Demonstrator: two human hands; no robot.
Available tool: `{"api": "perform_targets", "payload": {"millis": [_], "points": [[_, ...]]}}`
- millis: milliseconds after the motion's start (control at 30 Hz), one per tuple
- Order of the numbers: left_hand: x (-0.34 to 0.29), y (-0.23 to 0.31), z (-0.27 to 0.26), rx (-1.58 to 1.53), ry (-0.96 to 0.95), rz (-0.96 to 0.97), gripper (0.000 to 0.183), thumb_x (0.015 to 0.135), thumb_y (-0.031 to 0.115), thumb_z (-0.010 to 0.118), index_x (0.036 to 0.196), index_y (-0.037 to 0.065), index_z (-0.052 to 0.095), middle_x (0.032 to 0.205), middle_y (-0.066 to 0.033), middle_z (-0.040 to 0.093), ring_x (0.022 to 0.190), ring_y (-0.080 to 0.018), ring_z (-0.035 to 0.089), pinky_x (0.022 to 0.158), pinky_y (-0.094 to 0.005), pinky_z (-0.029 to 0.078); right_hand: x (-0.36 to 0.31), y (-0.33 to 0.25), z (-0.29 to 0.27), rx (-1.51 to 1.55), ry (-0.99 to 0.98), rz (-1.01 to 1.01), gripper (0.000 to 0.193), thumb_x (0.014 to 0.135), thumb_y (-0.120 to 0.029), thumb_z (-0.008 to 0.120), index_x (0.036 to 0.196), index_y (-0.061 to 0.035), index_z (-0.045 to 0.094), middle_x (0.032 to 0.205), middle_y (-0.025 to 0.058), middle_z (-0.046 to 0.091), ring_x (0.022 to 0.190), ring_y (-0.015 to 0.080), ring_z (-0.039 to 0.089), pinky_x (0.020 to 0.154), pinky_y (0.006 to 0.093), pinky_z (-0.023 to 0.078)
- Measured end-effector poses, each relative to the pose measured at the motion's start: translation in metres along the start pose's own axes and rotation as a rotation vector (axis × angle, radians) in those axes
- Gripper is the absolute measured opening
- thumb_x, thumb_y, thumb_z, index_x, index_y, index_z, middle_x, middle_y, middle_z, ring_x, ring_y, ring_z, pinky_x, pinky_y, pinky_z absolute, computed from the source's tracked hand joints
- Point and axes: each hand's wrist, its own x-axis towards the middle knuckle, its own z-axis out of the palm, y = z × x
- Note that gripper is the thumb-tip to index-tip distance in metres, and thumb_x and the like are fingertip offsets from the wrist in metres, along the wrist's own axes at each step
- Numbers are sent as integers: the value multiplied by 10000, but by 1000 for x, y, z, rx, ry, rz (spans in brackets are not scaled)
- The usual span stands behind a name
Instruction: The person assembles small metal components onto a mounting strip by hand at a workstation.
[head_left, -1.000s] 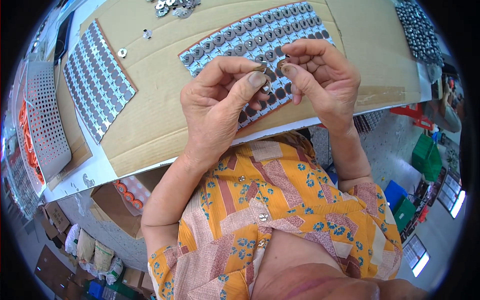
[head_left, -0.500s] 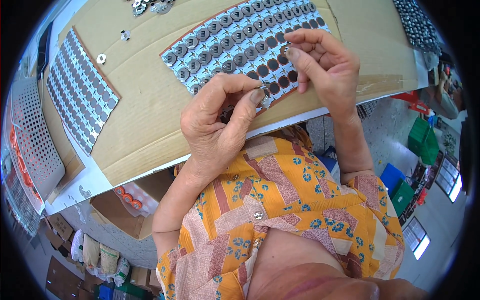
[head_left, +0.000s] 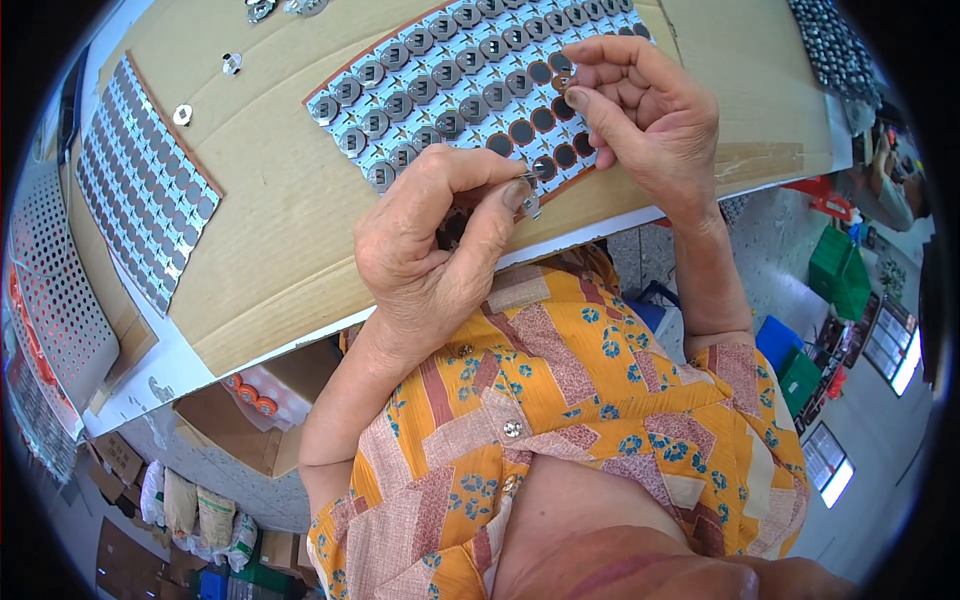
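My left hand pinches one or more small shiny metal clips between thumb and forefinger, over the near edge of a circuit board panel. Grey metal clips cover the panel's far and left rows; towards the near right its round dark spots are uncovered. Above those spots hovers my right hand. Its thumb and forefinger are curled towards each other around something tiny that I cannot make out, and the other fingers are bent. The left hand hides the panel's near corner.
Another circuit board panel lies at the left, with two loose clips nearby and more clips at the far edge. A perforated grey tray stands far left. Dark metal parts are heaped far right. Cardboard covers the table.
The view has shifted slightly, so the panels sit further left in it. My right hand has risen a little relative to the left, which keeps its pinch on the clips.
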Motion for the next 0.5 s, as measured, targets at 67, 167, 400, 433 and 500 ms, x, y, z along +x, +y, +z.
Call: {"api": "perform_targets", "payload": {"millis": [67, 167, 400, 433, 500], "points": [[0, 2, 0, -50, 33, -28, 140, 907, -113, 743, 1022, -34, 734, 836, -36, 680, 718, -76, 648, 617, -229, 502, -2, -1, 3, -12, 34, -3, 303, 993, 71, 689, 1290, 12, 692, 1000, 9, 717, 699, -6, 613, 497, 139, 475], [-1, 3, 0, -101, 66, -67, 135, 915, -109, 743, 1027, -34, 734, 843, -29, 677, 723, -65, 637, 620, -222, 497, -2, -1, 3, -81, 27, -26, 335, 987, 74, 693, 1311, -9, 695, 995, -5, 713, 697, -10, 608, 502, 134, 470], [0, 2, -1, -49, 26, -42, 129, 916, -105, 739, 1024, -36, 732, 857, -33, 677, 719, -61, 634, 622, -221, 497, 2, 5, -3, -150, 3, -99, 300, 990, 70, 689, 1275, -16, 724, 975, -9, 728, 684, -15, 600, 503, 138, 456], [0, 2, -1, -50, 26, -43, 129, 916, -105, 739, 1024, -36, 732, 857, -33, 677, 719, -61, 634, 622, -221, 497, 4, 0, -1, -131, 22, -39, 277, 991, 58, 697, 1256, -16, 730, 963, -11, 735, 676, -17, 597, 506, 139, 457], [1, 2, -1, -49, 26, -30, 127, 910, -106, 741, 1014, -35, 730, 850, -33, 680, 713, -66, 637, 619, -224, 498, 7, -2, -1, -112, 39, 18, 254, 992, 47, 704, 1236, -16, 736, 951, -13, 742, 668, -19, 594, 508, 140, 458]]}}
